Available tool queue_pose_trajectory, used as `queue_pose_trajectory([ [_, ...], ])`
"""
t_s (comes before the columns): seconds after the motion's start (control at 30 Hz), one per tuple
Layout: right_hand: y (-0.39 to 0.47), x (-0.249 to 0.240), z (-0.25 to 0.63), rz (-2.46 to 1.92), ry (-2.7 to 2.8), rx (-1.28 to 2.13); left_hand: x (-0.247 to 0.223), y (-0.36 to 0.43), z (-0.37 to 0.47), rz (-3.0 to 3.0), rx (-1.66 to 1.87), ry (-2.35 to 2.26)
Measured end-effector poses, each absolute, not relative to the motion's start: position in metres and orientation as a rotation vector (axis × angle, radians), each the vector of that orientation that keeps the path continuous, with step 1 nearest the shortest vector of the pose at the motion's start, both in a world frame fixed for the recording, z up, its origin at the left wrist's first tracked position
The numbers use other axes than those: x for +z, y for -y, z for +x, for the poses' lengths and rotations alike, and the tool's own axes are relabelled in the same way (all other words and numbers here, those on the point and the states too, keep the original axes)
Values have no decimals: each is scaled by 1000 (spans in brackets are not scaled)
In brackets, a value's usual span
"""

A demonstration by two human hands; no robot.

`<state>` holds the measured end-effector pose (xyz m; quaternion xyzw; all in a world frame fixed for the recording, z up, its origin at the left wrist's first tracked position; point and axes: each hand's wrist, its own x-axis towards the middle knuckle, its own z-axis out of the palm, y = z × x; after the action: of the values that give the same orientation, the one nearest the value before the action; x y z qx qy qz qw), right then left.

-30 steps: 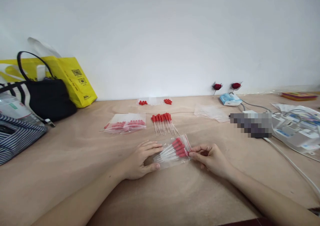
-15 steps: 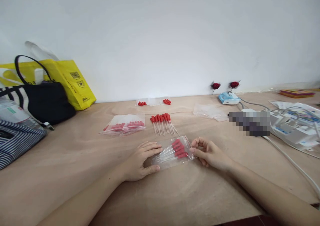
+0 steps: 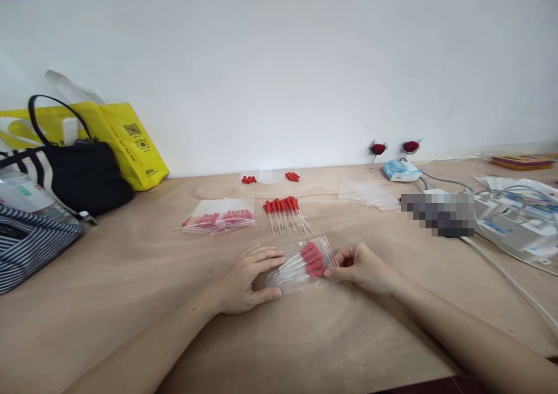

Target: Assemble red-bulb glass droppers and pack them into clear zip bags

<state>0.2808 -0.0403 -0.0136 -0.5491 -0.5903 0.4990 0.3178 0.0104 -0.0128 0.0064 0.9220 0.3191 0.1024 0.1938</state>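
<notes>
A clear zip bag (image 3: 285, 285) lies flat on the table in front of me, with several droppers (image 3: 313, 259) inside, their red bulbs toward the zip end at the right. My left hand (image 3: 248, 280) rests at the bag's left end, fingers and thumb spread apart and touching it. At the zip end, my right hand (image 3: 360, 269) is closed, thumb and fingers pinching the lower right edge. Just beyond the bag, a row of loose red-bulbed droppers (image 3: 283, 208) lies on the wood. Filled zip bags (image 3: 218, 215) are stacked to their left.
Small red bulbs (image 3: 249, 179) on clear plastic lie near the wall. Flat clear bags (image 3: 368, 195) are at right, before a blue tissue pack (image 3: 401, 171). Power strips (image 3: 518, 231) and cables fill the right side. A yellow bag (image 3: 131, 150) and black bag (image 3: 93, 176) stand left.
My right hand has moved slightly down along the zip edge, its thumb and fingers now pinched on the bag's corner. My left hand stays in place on the bag.
</notes>
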Motion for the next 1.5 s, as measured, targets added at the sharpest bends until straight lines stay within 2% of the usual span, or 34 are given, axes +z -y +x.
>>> queue_pose_trajectory([
  [0.23, 42, -11, 282, -1307, 1621, 1423, 6, 12, 9, 2570, 300, -883],
  [0.43, 35, -9, 282, -1476, 1466, 1276, 8, 13, 12, 2611, 299, -824],
  [0.67, 35, -6, 288, -1364, 1455, 1429, 8, 17, 17, 2631, 335, -671],
  [0.93, 18, 3, 356, -1136, 1237, 1452, 5, 18, 14, 2596, 231, -801],
  [1.1, -13, -7, 389, -1212, 902, 1307, 3, 16, 13, 2598, 216, -814],
  [1.27, -51, -28, 358, -1275, 731, 1046, 6, 17, 14, 2580, 228, -812],
  [1.5, -62, -38, 291, -1345, 802, 1068, 9, 19, 15, 2559, 205, -832],
])
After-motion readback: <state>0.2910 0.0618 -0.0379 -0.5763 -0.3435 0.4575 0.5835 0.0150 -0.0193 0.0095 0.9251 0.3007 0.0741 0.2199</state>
